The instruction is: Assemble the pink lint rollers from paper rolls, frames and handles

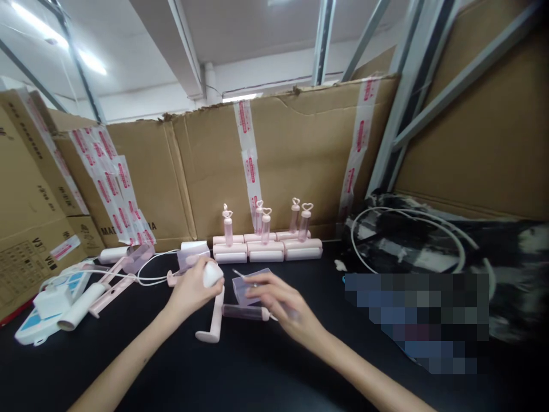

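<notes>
My left hand (193,289) is closed around a small white roll (212,275), held just above the black table. Facing it, my right hand (285,303) grips a slim tool with a thin metal tip (240,275) that points toward the roll; its kind cannot be made out. Below my hands lies a pink L-shaped holder (215,317), beside a clear tube with a pink end (245,312). A translucent lilac cover (242,290) sits behind my right fingers. Another white roll with a lilac cover (194,254) stands behind my left hand.
Several pink roller units with heart-topped tubes (266,250) stand in rows against the cardboard wall (283,154). At left are a power strip (32,326), a white adapter (54,300), a cable (146,280) and a cardboard tube (83,306). Black plastic wrapping (398,252) lies right.
</notes>
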Tool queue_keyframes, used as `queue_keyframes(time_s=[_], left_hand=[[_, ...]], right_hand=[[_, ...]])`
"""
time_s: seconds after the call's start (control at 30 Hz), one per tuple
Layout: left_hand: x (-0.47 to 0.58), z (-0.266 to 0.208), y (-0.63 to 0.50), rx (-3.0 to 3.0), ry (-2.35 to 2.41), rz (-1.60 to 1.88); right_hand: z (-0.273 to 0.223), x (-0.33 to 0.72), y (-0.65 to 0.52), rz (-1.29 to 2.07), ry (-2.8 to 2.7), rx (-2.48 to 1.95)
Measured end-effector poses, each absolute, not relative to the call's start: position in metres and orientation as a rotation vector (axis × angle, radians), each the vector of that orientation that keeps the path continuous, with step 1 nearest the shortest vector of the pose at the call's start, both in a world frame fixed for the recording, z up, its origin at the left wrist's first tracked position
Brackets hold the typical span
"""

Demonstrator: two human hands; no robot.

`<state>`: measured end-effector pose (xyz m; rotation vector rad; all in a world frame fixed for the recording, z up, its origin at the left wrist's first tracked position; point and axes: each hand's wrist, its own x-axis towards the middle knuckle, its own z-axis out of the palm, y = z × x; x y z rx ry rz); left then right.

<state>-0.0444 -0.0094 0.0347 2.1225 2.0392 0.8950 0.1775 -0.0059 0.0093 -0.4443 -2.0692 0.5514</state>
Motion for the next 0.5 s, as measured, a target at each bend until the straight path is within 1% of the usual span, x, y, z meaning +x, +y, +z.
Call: queue_keyframes(time_s=[0.07,0.17,0.27,0.5], left_hand=[[-0.027,0.039,-0.006,2.264,1.961,0.790],[-0.004,0.042,0.004,2.403,1.888,0.776],[0.007,0.040,0.014,2.442,1.873,0.774],[0.006,0.034,0.015,2.451,1.856,0.641]], right_hand=[[0.015,0.189,-0.004,0.668,-1.895,-0.453],[0.018,0.199,-0.001,0.769,-1.806,-0.462],[0.017,0.203,0.001,0.771,-1.798,-0.466],[0.015,0.202,0.001,0.706,-1.901,-0.466]])
